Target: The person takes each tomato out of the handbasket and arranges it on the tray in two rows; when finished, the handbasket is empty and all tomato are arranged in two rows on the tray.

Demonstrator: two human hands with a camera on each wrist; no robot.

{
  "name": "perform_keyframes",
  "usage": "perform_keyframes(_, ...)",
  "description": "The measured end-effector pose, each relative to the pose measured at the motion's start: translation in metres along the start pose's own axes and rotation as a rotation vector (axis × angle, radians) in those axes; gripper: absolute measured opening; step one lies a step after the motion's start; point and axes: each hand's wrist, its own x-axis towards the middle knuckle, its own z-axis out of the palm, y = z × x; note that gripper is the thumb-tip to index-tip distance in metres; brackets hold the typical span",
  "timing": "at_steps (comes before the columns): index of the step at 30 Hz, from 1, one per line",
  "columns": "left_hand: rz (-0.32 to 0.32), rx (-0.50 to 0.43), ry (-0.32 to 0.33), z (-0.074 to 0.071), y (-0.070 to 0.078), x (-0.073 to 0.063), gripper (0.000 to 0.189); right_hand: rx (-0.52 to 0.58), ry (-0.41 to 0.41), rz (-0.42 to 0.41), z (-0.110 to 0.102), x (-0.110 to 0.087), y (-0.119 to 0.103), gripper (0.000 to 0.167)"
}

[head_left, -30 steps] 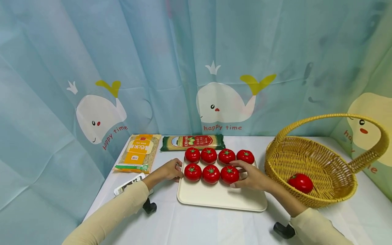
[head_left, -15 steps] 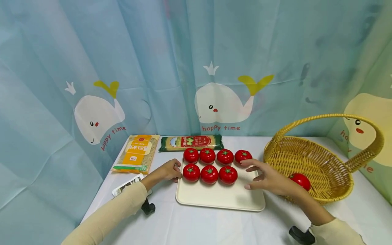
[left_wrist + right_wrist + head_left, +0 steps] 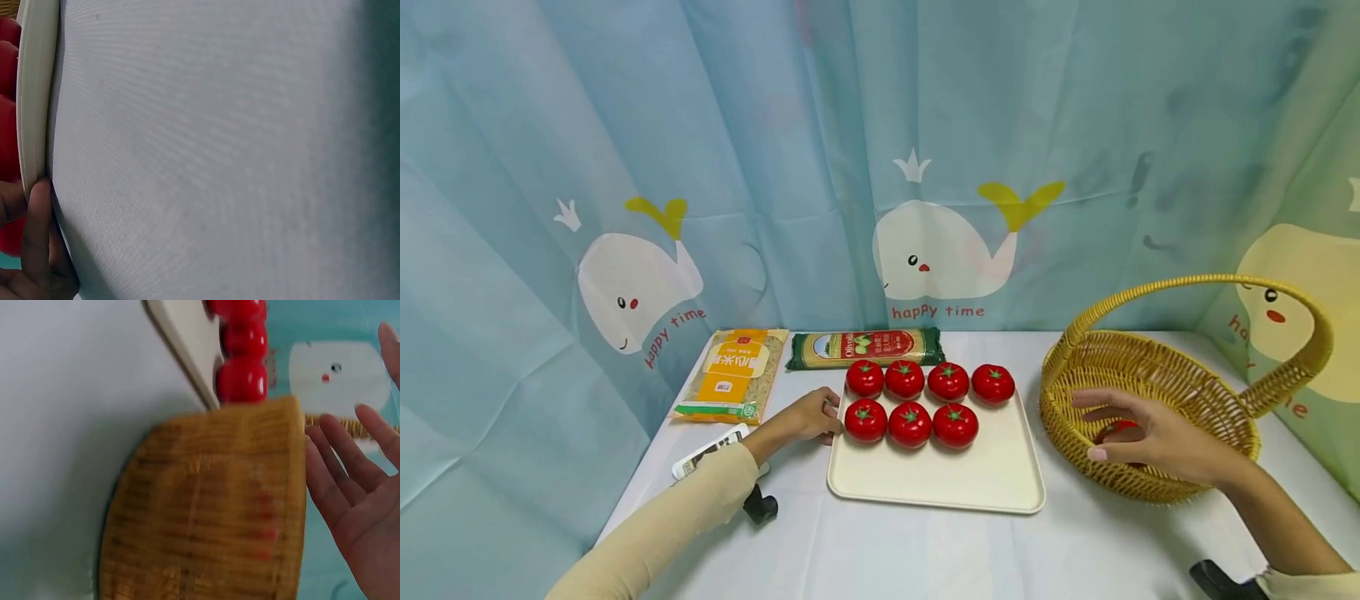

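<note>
My left hand (image 3: 810,416) pinches the left rim of a cream tray (image 3: 936,488); in the left wrist view its thumb and fingers (image 3: 37,234) sit on either side of the edge. Two rows of red tomatoes stand on the tray, among them a front right one (image 3: 955,426) and a back right one (image 3: 993,384). Over the near left side of a wicker basket (image 3: 1060,417), my right hand (image 3: 1172,443) hovers with fingers spread and nothing in them. Behind that hand a tomato (image 3: 1117,428) lies in the basket, partly covered.
Behind the tray lies a green pack of pasta (image 3: 865,348). A yellow bag of grain (image 3: 733,375) rests at the left, with a white device (image 3: 710,451) in front of it, partly under the left forearm. The basket's tall handle (image 3: 1195,282) arches over it. A curtain hangs behind.
My right hand has moved right from beside the front right tomato to over the basket, carrying nothing. The tomatoes stay on the tray. My left hand stays at the tray's rim.
</note>
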Motion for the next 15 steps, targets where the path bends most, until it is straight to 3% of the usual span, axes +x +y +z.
perform_keyframes(10,-0.002,0.0,0.006,0.001,0.002,0.0,0.044,-0.029,-0.072,0.049,-0.026,-0.021,0.026,0.039)
perform_keyframes(15,-0.008,0.002,0.009,0.001,0.002,0.0,0.043,-0.013,-0.103,0.12,-0.034,-0.023,0.034,0.038)
